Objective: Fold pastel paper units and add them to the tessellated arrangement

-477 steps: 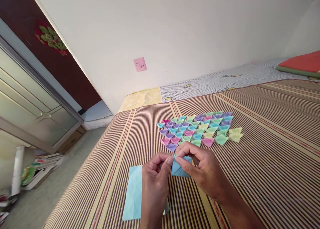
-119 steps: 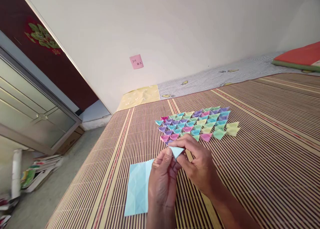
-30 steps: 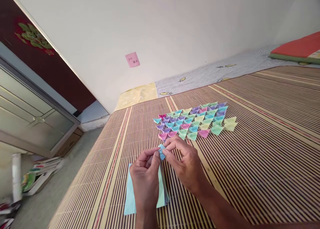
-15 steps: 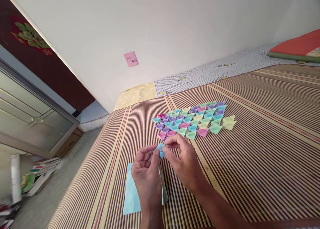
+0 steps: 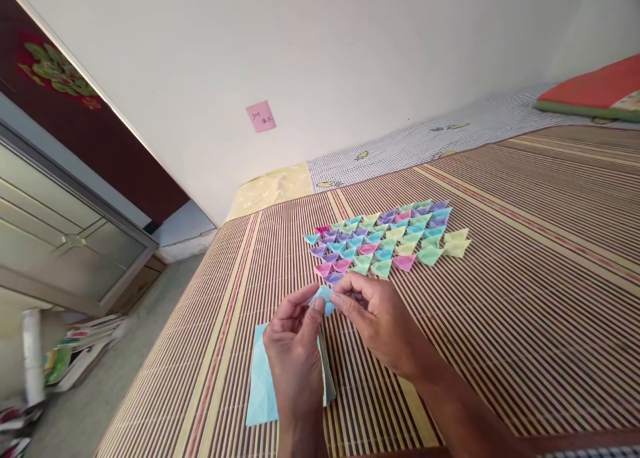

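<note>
Over the striped mat, the left hand and right hand pinch a blue folded paper, its shape hard to tell; paper sheets lie toward the near edge, boat-shaped paper pieces farther out.

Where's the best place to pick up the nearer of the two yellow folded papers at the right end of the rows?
I'd pinch the nearer yellow paper lightly by its pointed right tip, coming from the right. That tip points out over the striped mat, while the other yellow paper lies just behind and a green one sits close on the left.
</note>
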Motion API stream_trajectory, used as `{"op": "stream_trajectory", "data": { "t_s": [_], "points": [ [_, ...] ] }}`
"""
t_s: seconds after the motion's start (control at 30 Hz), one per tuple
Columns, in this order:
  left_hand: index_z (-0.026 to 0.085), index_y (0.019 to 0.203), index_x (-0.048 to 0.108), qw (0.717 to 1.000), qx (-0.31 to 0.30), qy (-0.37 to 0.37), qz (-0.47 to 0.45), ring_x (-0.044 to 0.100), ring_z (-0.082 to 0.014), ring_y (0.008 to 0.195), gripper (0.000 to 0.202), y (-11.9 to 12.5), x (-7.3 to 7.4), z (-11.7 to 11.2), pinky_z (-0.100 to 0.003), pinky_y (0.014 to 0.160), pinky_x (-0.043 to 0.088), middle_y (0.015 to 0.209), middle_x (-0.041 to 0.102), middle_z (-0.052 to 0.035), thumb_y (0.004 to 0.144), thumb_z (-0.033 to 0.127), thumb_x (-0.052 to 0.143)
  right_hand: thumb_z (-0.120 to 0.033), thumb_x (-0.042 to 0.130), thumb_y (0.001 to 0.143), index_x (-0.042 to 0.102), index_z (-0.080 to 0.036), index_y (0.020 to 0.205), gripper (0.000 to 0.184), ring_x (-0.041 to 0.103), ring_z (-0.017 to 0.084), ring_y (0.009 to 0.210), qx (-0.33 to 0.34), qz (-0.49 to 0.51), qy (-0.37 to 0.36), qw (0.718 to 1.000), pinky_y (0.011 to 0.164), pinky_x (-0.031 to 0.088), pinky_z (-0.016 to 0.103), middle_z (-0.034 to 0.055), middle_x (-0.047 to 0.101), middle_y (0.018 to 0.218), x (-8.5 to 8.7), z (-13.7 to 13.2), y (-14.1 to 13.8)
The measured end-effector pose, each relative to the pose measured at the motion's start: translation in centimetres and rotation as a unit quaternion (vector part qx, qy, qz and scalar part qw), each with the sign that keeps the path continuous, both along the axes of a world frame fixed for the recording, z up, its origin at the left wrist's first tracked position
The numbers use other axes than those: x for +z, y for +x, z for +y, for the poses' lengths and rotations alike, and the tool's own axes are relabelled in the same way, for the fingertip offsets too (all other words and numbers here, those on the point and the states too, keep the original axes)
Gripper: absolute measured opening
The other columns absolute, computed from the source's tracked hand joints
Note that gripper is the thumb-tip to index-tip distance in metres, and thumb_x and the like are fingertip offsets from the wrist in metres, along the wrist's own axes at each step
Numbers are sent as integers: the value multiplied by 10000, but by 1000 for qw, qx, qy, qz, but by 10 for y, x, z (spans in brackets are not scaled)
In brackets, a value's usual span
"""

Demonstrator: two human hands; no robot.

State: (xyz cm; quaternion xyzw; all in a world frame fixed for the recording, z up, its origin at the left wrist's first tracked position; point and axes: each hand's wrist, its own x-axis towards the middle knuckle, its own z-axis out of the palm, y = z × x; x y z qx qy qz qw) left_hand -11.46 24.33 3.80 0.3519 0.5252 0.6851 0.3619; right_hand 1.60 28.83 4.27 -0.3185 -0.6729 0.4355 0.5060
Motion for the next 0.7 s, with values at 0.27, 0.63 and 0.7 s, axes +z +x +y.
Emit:
{"op": "stream_trajectory", "data": {
  "t_s": [0.27,0.63,0.7],
  "points": [
    [197,922,734,997,-51,22,55,723,-135,788,197,-6,9,-4,-208,730,588,864,764,-23,789,283,851,-247,517,1011,588,-202,793,234,436,129,610,13,-30,32,999,574,368,265,-39,486,662,5,5,12],
    [198,879,813,999,-5,14,52,715,-133,728,156,-7,3,-3,-218,690,599,845,790,-26,774,302,864,-182,563,977,674,-224,1000,121,619,143,742,-20,26,57,998,664,508,266,21,666,918,5,-1,3],
    [200,871,817,998,12,16,55,707,-133,700,155,-6,2,-2,-223,655,600,850,794,-26,762,296,870,-183,583,969,681,-222,950,107,619,149,757,-17,28,57,998,678,510,269,16,660,890,6,-2,1]
  ]
}}
